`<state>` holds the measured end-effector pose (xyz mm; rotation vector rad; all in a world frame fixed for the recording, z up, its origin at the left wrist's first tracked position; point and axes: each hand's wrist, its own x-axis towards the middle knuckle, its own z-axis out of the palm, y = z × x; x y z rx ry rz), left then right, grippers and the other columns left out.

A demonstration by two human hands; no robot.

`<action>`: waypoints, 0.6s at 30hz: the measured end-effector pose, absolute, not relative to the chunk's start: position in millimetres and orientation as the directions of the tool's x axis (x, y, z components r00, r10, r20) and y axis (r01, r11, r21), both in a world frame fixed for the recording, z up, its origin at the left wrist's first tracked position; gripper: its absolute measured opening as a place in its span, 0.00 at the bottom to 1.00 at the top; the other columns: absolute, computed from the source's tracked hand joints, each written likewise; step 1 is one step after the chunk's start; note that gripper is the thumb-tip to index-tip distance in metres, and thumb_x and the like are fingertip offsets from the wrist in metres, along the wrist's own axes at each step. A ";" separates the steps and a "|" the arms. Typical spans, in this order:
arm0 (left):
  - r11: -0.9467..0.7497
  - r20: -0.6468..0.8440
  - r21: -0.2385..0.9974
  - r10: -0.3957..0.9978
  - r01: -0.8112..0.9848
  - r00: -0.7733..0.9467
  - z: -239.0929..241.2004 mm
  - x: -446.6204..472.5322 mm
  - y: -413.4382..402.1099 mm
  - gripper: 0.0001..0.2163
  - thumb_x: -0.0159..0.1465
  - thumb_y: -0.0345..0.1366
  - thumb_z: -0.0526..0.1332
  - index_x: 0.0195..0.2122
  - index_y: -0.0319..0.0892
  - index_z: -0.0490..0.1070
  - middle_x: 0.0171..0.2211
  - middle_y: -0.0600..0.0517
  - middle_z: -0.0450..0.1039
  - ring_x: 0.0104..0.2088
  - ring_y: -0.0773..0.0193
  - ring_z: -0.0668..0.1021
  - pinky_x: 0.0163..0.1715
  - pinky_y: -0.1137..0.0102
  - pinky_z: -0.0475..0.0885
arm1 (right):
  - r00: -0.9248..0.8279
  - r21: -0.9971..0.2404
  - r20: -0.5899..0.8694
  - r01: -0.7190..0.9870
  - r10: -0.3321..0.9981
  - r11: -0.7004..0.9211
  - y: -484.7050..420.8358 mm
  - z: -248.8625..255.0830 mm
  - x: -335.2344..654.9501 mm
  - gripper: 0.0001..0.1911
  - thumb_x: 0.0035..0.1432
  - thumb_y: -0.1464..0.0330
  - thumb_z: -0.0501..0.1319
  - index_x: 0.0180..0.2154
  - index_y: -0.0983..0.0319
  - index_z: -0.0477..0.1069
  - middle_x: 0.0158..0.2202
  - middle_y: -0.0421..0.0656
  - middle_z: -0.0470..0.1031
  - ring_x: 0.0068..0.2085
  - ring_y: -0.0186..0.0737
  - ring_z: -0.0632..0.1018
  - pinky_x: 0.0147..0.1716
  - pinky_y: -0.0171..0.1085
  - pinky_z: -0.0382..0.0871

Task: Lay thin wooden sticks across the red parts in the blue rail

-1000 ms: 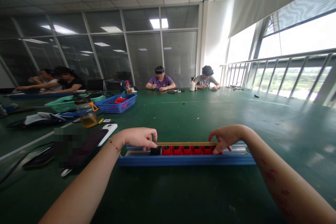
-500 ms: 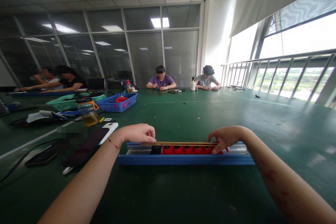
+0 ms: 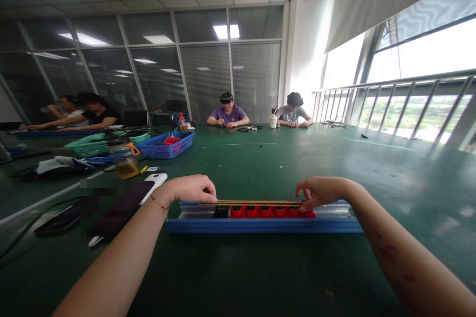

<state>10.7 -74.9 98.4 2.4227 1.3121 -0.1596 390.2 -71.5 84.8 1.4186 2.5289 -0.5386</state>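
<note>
A long blue rail [image 3: 264, 226] with a silvery inner channel lies crosswise before me on the green table. In its channel sits a row of several red bins [image 3: 265, 212] with dark contents, and a black block [image 3: 220, 212] at their left end. Thin tan sticks [image 3: 256, 203] run lengthwise above the row. My left hand [image 3: 197, 189] is closed with its fingertips at the sticks' left part. Near their right part, my right hand [image 3: 316, 192] has thumb and fingers closed round the sticks, over the rightmost bins. The exact finger contact is partly hidden.
To the left lie a tablet [image 3: 115, 208], a white device [image 3: 154, 185] and a dark phone [image 3: 57, 219]. Behind them stand a jar [image 3: 125, 161], a blue basket [image 3: 167, 147] and a green basket [image 3: 87, 144]. Other people sit at the table's far side and far left.
My left hand has shifted very slightly left along the sticks. My right thumb has moved slightly left, and a stick end now shows right of it. The rail stays in place.
</note>
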 end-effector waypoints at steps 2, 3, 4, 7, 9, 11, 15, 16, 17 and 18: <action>-0.487 -0.267 0.275 0.790 0.829 0.553 98.5 10.2 -75.1 0.14 0.54 0.45 0.55 0.33 0.43 0.75 0.31 0.54 0.75 0.30 0.66 0.74 0.28 0.76 0.64 | -0.525 -0.217 -0.335 0.851 0.782 0.478 -72.0 85.0 389.5 0.32 0.42 0.46 0.58 0.46 0.57 0.67 0.38 0.44 0.74 0.37 0.46 0.74 0.31 0.37 0.65; -0.491 -0.260 0.274 0.790 0.827 0.555 98.5 9.9 -74.9 0.14 0.54 0.46 0.56 0.33 0.43 0.75 0.31 0.55 0.75 0.30 0.66 0.73 0.28 0.76 0.64 | -0.526 -0.217 -0.334 0.851 0.782 0.479 -72.2 85.0 389.1 0.32 0.42 0.46 0.58 0.46 0.57 0.68 0.38 0.44 0.74 0.37 0.46 0.74 0.30 0.37 0.65; -0.498 -0.252 0.274 0.789 0.823 0.561 98.5 9.6 -74.7 0.14 0.54 0.46 0.56 0.32 0.44 0.74 0.31 0.55 0.75 0.30 0.66 0.73 0.28 0.76 0.64 | -0.526 -0.217 -0.333 0.850 0.782 0.480 -72.4 85.0 388.8 0.32 0.43 0.46 0.58 0.46 0.58 0.68 0.38 0.44 0.74 0.37 0.46 0.74 0.30 0.37 0.65; -0.517 -0.229 0.270 0.785 0.812 0.576 99.5 9.3 -74.0 0.13 0.54 0.46 0.56 0.32 0.44 0.74 0.31 0.55 0.75 0.30 0.67 0.73 0.28 0.76 0.63 | -0.528 -0.213 -0.326 0.849 0.784 0.484 -73.4 85.2 388.0 0.32 0.43 0.46 0.57 0.45 0.58 0.68 0.38 0.44 0.74 0.36 0.46 0.74 0.30 0.36 0.65; -0.519 -0.207 0.267 0.792 0.812 0.575 101.9 9.9 -74.9 0.13 0.54 0.46 0.56 0.32 0.44 0.74 0.31 0.55 0.74 0.29 0.67 0.73 0.28 0.76 0.63 | -0.533 -0.212 -0.319 0.846 0.784 0.489 -74.2 85.5 387.7 0.31 0.43 0.46 0.57 0.45 0.58 0.68 0.38 0.44 0.74 0.36 0.45 0.74 0.29 0.36 0.65; -0.506 -0.171 0.274 0.811 0.818 0.559 106.0 10.8 -77.6 0.14 0.54 0.47 0.56 0.31 0.44 0.74 0.29 0.55 0.73 0.28 0.67 0.72 0.26 0.76 0.62 | -0.539 -0.218 -0.310 0.842 0.783 0.493 -74.9 86.0 387.7 0.31 0.43 0.46 0.57 0.44 0.58 0.68 0.37 0.44 0.74 0.36 0.45 0.74 0.29 0.35 0.65; -0.485 -0.001 0.254 0.865 0.837 0.502 117.8 11.0 -85.6 0.14 0.56 0.47 0.55 0.31 0.44 0.73 0.26 0.55 0.72 0.26 0.67 0.72 0.24 0.75 0.61 | -0.533 -0.225 -0.302 0.845 0.790 0.485 -76.1 87.7 389.0 0.30 0.44 0.47 0.58 0.44 0.59 0.68 0.36 0.44 0.75 0.35 0.43 0.75 0.29 0.35 0.65; -0.488 0.061 0.226 0.871 0.843 0.488 120.9 9.9 -87.3 0.14 0.55 0.47 0.55 0.30 0.44 0.73 0.27 0.55 0.72 0.27 0.67 0.71 0.24 0.75 0.60 | -0.530 -0.227 -0.300 0.847 0.793 0.480 -76.5 88.4 389.5 0.30 0.44 0.47 0.58 0.44 0.59 0.68 0.36 0.44 0.75 0.35 0.44 0.75 0.29 0.35 0.65; -0.490 0.127 0.193 0.871 0.850 0.474 124.0 8.2 -88.5 0.13 0.55 0.47 0.55 0.30 0.44 0.73 0.27 0.55 0.72 0.27 0.67 0.71 0.25 0.75 0.60 | -0.529 -0.231 -0.297 0.848 0.795 0.478 -76.9 89.1 390.0 0.30 0.44 0.47 0.58 0.44 0.59 0.68 0.36 0.44 0.75 0.35 0.44 0.75 0.29 0.35 0.65; -0.490 0.190 0.159 0.867 0.857 0.460 126.9 5.8 -89.1 0.13 0.55 0.47 0.55 0.30 0.44 0.73 0.28 0.55 0.72 0.27 0.66 0.71 0.25 0.75 0.61 | -0.529 -0.235 -0.292 0.847 0.797 0.476 -77.3 89.9 390.7 0.30 0.44 0.48 0.58 0.45 0.59 0.68 0.36 0.44 0.75 0.35 0.44 0.75 0.29 0.35 0.65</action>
